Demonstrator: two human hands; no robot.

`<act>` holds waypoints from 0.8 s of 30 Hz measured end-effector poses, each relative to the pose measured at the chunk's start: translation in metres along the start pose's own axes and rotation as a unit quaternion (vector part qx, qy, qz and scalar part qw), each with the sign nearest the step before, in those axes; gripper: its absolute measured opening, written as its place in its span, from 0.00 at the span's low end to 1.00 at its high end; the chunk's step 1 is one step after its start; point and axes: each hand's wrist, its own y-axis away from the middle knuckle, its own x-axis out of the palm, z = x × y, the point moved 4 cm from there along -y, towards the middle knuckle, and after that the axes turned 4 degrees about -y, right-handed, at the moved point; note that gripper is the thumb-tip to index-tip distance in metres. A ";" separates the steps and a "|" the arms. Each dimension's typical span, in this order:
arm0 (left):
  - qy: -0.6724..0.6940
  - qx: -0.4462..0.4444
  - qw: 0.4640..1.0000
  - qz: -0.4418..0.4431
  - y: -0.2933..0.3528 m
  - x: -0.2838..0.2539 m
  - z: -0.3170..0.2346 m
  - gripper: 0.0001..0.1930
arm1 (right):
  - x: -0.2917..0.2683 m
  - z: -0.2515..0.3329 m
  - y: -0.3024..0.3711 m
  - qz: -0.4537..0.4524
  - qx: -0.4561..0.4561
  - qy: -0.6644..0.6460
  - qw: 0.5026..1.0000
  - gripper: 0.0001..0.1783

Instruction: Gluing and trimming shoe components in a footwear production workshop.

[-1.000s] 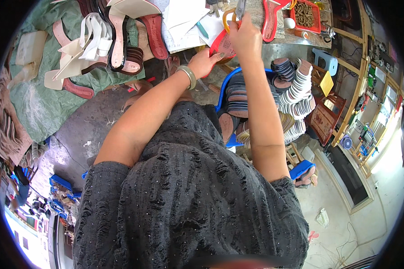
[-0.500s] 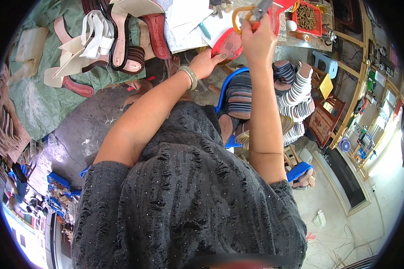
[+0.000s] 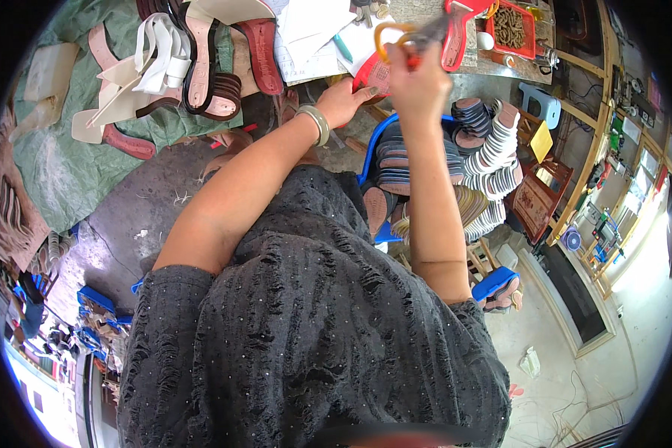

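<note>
My left hand [image 3: 341, 104], with a pale bangle on its wrist, grips the near end of a red shoe sole [image 3: 372, 75] at the table's front edge. My right hand [image 3: 423, 88] is raised to the right of that sole, blurred by motion. Its fingers are wrapped round scissors [image 3: 393, 33] with orange loop handles; their grey blades smear toward the upper right. A second red sole piece [image 3: 454, 43] lies beyond my right hand. White papers [image 3: 313, 33] and a teal pen [image 3: 343, 48] are on the table to the left of the scissors.
Sandal soles and white straps [image 3: 160, 63] lie at the left on a green sheet [image 3: 52, 175]. A red basket [image 3: 529, 33] of small brown pieces stands at the far right. Below the table, a blue chair [image 3: 371, 145] holds stacked soles [image 3: 411, 160]. A blue stool [image 3: 541, 104] stands farther right.
My right hand has moved slightly left and down with the scissors, now more blurred. My left hand still grips the red sole, which shows less beyond the fingers.
</note>
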 end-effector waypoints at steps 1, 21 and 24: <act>0.000 0.002 1.000 0.000 -0.001 0.003 -0.002 0.36 | 0.019 -0.022 0.008 0.080 -0.003 0.086 0.993 0.17; 0.087 0.058 0.990 0.099 0.060 -0.027 -0.002 0.18 | -0.009 -0.084 -0.032 0.228 0.310 -0.228 0.895 0.15; 0.167 0.031 0.982 0.079 0.084 -0.052 0.003 0.17 | 0.010 -0.102 -0.043 0.245 0.356 -0.313 0.846 0.14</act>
